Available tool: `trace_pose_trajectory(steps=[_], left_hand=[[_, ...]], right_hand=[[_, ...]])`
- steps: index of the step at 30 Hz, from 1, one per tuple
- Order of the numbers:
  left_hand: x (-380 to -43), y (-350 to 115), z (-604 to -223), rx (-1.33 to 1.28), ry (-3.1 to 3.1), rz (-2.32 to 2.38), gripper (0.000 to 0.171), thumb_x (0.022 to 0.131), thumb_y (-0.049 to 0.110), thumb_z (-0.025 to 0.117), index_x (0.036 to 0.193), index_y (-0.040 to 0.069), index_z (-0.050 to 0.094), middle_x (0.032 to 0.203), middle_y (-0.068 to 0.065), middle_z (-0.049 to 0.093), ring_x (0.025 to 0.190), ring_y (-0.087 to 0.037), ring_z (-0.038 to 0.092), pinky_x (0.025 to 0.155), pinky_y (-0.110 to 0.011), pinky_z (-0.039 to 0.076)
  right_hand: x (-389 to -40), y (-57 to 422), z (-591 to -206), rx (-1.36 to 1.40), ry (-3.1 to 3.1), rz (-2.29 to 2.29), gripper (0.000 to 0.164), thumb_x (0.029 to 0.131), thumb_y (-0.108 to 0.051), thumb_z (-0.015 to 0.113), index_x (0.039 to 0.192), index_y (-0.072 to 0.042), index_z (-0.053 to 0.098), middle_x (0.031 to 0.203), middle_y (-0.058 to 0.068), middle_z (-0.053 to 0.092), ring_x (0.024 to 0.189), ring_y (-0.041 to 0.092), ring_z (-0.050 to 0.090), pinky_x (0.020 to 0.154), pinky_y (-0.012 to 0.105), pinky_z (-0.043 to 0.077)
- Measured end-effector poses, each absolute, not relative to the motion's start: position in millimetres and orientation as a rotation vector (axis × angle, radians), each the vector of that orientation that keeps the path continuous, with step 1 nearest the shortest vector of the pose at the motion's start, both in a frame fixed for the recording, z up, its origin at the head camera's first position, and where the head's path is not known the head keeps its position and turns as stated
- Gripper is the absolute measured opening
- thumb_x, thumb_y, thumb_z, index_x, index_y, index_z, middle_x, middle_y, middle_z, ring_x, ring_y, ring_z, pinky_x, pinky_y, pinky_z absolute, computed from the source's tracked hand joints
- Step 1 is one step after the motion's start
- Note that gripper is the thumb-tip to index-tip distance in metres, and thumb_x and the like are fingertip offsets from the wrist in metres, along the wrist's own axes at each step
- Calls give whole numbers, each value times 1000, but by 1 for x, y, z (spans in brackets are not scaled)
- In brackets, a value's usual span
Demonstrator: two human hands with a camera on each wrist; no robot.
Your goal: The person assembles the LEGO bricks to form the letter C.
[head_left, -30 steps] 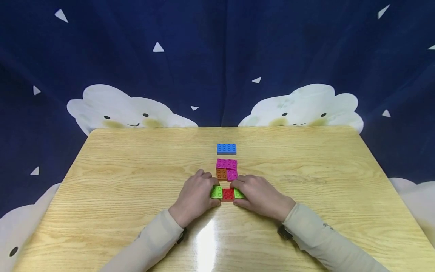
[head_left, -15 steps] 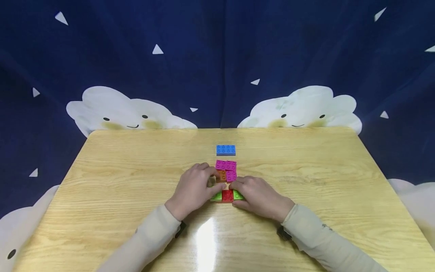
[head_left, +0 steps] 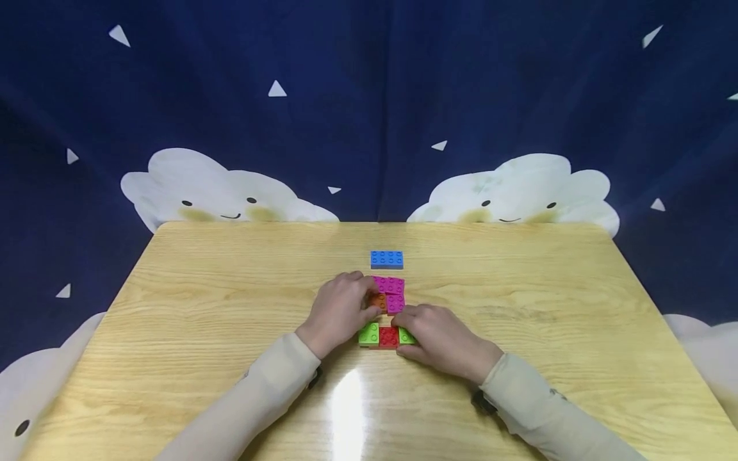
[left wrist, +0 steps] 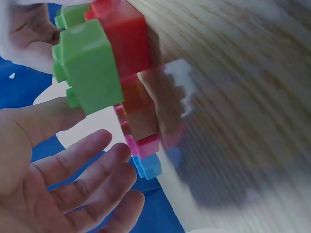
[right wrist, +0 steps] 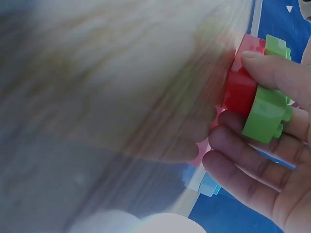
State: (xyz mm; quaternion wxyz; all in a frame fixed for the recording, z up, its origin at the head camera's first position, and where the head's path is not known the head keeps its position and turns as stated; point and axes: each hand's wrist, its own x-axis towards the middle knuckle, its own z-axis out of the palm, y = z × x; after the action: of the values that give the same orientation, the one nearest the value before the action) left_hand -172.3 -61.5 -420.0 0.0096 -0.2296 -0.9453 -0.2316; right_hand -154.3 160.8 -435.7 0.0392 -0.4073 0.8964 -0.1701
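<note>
A red toy building brick (head_left: 389,337) lies on the table with a green brick (head_left: 368,334) on its left end and another green brick (right wrist: 267,114) on its right end. My right hand (head_left: 444,339) holds this stack at the right, thumb on the red side and fingers round the far side. The left hand (head_left: 339,312) hovers beside an orange brick (head_left: 378,301), thumb and fingers spread. In the left wrist view its fingers (left wrist: 90,182) look apart from the orange brick and hold nothing. Several pink bricks (head_left: 395,303) adjoin the orange one, partly hidden by the left hand.
Farther back on the wooden table (head_left: 230,282) lies a blue brick (head_left: 387,259) by itself. A dark blue curtain (head_left: 369,109) with white clouds hangs behind the table's far edge.
My left hand has let go of the left green brick and shifted forward to the orange brick. The right hand has kept its hold on the stack.
</note>
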Motion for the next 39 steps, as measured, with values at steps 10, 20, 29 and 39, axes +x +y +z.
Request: trace_pose_trajectory(steps=[10,20,29,39], left_hand=[[-177,-56,-426,-731,-2991,-654,30,89,19,93,111,5,79,86,-2,61,81,-22,57,71,-41,51],[-180,-52,-428,-723,-3019,-571,31,86,23,97,101,8,75,89,-4,63,85,-25,59,73,-41,54],[-181,-51,-429,-727,-3028,-577,33,85,21,98,104,6,76,89,-4,62,85,-24,57,73,-39,53],[-180,-57,-423,-719,-3005,-744,39,86,16,95,117,0,77,97,-7,64,94,-27,60,83,-41,55]], right_hand=[[-152,161,-436,-1257,2739,-531,31,92,-19,89,114,-1,76,110,9,78,98,26,75,88,44,61],[-153,160,-438,-1258,2740,-528,30,92,-20,90,113,-3,76,109,8,78,97,25,75,87,42,61],[-153,160,-435,-1234,2736,-532,31,93,-19,89,116,-2,77,111,8,78,101,26,75,89,43,61],[-154,162,-435,-1234,2739,-529,31,94,-19,89,116,-2,76,111,8,78,101,26,75,90,44,61]])
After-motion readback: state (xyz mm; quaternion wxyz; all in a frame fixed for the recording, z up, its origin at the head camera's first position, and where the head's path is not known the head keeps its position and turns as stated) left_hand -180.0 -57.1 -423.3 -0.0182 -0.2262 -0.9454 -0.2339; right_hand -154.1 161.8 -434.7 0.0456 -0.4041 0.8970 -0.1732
